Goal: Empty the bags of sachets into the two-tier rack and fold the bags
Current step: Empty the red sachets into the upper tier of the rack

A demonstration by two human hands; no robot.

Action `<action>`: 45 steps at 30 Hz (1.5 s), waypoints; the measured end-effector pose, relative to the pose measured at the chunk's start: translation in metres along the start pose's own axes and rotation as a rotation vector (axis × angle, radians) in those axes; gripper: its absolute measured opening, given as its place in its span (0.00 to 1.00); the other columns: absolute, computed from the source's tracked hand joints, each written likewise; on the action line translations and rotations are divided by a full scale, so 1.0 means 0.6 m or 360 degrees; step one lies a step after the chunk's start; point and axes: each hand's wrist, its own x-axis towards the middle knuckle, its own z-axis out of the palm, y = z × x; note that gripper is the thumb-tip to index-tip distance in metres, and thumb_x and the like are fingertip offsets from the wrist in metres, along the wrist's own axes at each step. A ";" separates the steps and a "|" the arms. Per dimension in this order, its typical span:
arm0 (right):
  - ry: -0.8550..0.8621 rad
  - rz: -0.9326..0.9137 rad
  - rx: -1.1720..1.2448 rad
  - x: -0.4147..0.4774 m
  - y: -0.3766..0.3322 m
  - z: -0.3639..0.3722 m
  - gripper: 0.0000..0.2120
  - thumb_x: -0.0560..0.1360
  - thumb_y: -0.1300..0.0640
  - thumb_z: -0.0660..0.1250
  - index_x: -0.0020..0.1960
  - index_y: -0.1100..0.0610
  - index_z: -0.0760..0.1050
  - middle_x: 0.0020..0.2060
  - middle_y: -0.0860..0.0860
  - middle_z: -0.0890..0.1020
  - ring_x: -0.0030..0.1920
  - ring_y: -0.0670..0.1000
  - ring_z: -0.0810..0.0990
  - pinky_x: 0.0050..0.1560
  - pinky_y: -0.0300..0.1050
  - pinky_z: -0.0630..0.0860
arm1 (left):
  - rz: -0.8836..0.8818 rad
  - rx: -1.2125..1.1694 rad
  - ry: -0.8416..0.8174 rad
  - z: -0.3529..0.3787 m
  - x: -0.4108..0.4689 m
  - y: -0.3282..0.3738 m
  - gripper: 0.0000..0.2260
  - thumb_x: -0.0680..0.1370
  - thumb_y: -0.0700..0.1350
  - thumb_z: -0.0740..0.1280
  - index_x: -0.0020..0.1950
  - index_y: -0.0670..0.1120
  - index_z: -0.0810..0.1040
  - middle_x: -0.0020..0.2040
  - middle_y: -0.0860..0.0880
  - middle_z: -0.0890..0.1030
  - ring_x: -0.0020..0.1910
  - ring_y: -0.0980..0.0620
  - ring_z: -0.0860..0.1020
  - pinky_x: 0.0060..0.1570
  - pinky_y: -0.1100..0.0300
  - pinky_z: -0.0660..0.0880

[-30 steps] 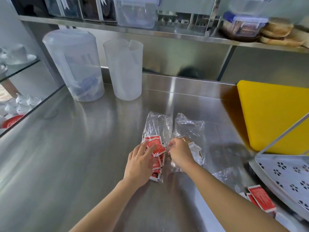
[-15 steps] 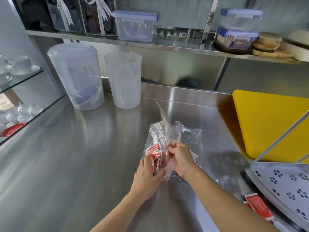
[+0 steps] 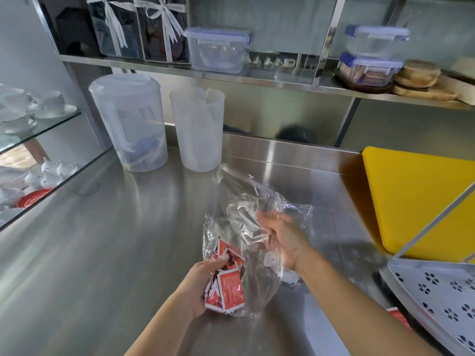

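Observation:
A clear plastic bag (image 3: 253, 201) with several red sachets (image 3: 230, 291) in its lower end is lifted off the steel counter (image 3: 102, 240). My left hand (image 3: 198, 289) cups the bottom of the bag around the sachets. My right hand (image 3: 280, 237) grips the crumpled upper part of the bag. A second clear bag (image 3: 303, 214) lies on the counter behind my right hand, mostly hidden. The white perforated rack tier (image 3: 437, 291) sits at the lower right, with a red sachet (image 3: 399, 317) showing below its rim.
Two translucent jugs (image 3: 131, 124) (image 3: 198, 129) stand at the back of the counter. A yellow cutting board (image 3: 416, 201) lies at the right. Glass shelves with white cups (image 3: 38, 109) are at the left. A steel shelf above holds lidded boxes (image 3: 218, 50).
Both hands have lifted the bag of red sachets off the counter. My right hand moved up to the bag's top, and my left now cups its bottom. The camera tilted upward.

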 end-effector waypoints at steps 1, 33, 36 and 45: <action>0.0049 -0.0009 -0.0094 0.000 -0.001 -0.007 0.13 0.65 0.51 0.74 0.43 0.58 0.76 0.36 0.51 0.81 0.40 0.52 0.78 0.49 0.55 0.75 | -0.0004 0.0058 0.0056 -0.003 -0.002 0.000 0.18 0.72 0.42 0.71 0.58 0.36 0.74 0.49 0.35 0.81 0.43 0.37 0.81 0.52 0.40 0.77; 0.1492 -0.1153 -0.1204 -0.129 -0.144 -0.208 0.16 0.69 0.51 0.70 0.54 0.55 0.73 0.48 0.50 0.76 0.53 0.55 0.74 0.47 0.41 0.63 | 0.1373 -0.0165 0.0291 0.181 -0.041 0.053 0.15 0.66 0.36 0.74 0.43 0.50 0.72 0.41 0.43 0.80 0.35 0.51 0.82 0.36 0.55 0.80; 0.0560 -0.0749 -0.0655 -0.166 -0.138 -0.162 0.26 0.63 0.46 0.75 0.57 0.48 0.68 0.51 0.44 0.76 0.53 0.47 0.76 0.50 0.39 0.71 | 0.1675 0.0269 0.0514 0.229 -0.051 0.046 0.17 0.68 0.42 0.75 0.44 0.57 0.71 0.37 0.53 0.81 0.34 0.58 0.81 0.34 0.61 0.78; 0.0473 -0.0872 0.0107 -0.199 -0.118 -0.055 0.02 0.70 0.54 0.72 0.39 0.49 0.81 0.35 0.43 0.85 0.39 0.42 0.83 0.38 0.29 0.76 | 0.2998 0.1571 0.1103 0.320 -0.060 0.034 0.08 0.74 0.40 0.64 0.52 0.43 0.76 0.43 0.46 0.85 0.45 0.49 0.78 0.43 0.57 0.69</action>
